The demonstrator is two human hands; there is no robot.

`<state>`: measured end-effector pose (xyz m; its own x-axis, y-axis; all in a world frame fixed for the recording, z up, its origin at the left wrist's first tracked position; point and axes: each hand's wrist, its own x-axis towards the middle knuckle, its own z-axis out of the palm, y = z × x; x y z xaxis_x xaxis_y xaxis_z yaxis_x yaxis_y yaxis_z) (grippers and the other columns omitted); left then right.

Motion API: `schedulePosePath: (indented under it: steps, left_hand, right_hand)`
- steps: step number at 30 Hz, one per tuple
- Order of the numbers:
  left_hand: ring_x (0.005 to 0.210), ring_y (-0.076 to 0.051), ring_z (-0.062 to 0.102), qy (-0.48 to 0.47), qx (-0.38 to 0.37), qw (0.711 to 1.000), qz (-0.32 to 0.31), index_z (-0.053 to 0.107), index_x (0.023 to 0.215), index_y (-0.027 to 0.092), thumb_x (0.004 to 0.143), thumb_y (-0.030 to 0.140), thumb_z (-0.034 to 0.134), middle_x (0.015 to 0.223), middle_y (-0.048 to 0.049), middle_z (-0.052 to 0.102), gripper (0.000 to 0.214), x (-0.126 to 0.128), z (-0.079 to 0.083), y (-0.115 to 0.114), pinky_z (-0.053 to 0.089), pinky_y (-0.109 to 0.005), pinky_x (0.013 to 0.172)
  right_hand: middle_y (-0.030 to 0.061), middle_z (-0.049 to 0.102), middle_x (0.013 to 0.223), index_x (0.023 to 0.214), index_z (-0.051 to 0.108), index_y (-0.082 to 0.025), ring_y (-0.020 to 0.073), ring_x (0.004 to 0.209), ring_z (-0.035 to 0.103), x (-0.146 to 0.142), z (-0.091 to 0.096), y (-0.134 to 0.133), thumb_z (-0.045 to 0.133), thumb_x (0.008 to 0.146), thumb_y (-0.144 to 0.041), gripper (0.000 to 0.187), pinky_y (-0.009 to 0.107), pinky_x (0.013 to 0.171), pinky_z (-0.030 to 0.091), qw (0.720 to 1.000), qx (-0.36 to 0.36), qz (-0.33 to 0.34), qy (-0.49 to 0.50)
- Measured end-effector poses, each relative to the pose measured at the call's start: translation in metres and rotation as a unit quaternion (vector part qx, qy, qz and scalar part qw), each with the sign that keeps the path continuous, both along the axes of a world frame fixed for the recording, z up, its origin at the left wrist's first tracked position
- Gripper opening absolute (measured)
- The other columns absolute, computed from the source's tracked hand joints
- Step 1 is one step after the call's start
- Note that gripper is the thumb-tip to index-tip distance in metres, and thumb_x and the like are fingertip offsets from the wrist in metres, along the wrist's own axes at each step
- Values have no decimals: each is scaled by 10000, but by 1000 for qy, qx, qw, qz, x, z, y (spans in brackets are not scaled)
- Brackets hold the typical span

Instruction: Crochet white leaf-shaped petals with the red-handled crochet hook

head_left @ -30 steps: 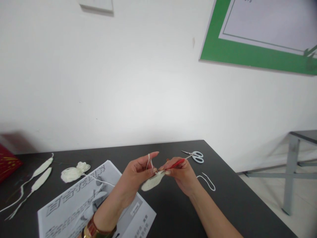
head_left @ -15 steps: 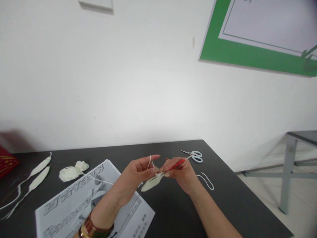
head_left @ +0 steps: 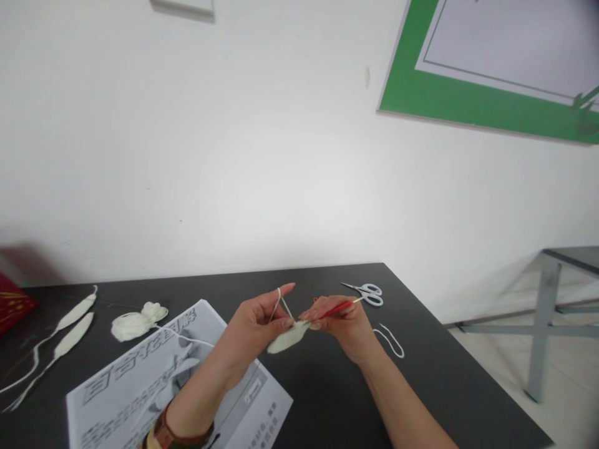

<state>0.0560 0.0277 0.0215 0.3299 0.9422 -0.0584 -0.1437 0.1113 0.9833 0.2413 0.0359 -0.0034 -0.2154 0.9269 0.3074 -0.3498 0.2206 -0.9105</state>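
My left hand (head_left: 255, 327) pinches a small cream crocheted piece (head_left: 286, 340) above the black table (head_left: 327, 399), with white yarn looped over its raised forefinger. My right hand (head_left: 344, 324) is closed on a red crochet hook (head_left: 337, 307) whose tip meets the piece. The yarn runs left from the piece across the paper to a small white yarn ball (head_left: 135, 323).
A printed instruction sheet (head_left: 140, 386) lies under my left forearm. Two finished cream petals (head_left: 70, 327) lie at the far left beside a red object (head_left: 12, 305). White-handled scissors (head_left: 367, 293) and a loose yarn scrap (head_left: 390, 340) sit to the right. A second table (head_left: 556, 293) stands beyond the table's right edge.
The two hands stay together working the piece; the crocheted piece has turned slightly and shifted between the fingers. The view has drifted a little.
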Motion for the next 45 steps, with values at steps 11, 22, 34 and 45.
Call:
schedulePosePath:
  steps: [11, 22, 34, 45]
  left_hand:
    - [571, -68, 467, -143, -46, 985, -85, 593, 1243, 198, 683, 162, 754, 658, 22, 565, 584, -2, -12, 6, 331, -208, 556]
    - [690, -88, 534, -123, 81, 975, 167, 490, 1337, 240, 684, 221, 764, 733, 45, 607, 709, 33, -29, -10, 425, -192, 719]
    - [808, -141, 568, -151, 79, 975, 145, 452, 1364, 215, 683, 253, 754, 876, -15, 627, 746, 30, -21, -16, 450, -225, 756]
    - [634, -79, 485, -111, 55, 968, 218, 392, 1397, 273, 712, 289, 741, 703, 67, 519, 769, 37, -14, -19, 400, -190, 607]
  right_hand:
    - [21, 763, 733, 695, 711, -196, 111, 621, 690, -17, -13, -2, 822, 610, -170, 142, 186, 603, 544, 963, -164, 71, 201]
    - [26, 763, 773, 724, 719, -193, 144, 700, 700, -20, -13, -1, 802, 634, -156, 127, 228, 674, 569, 964, -145, -63, 216]
    - [26, 765, 756, 699, 730, -215, 177, 710, 700, -22, -7, -5, 804, 606, -144, 138, 301, 707, 555, 971, -84, -116, 191]
    - [20, 716, 930, 746, 734, -219, 156, 805, 644, -24, -7, -9, 759, 700, -241, 57, 269, 691, 550, 981, -63, -75, 169]
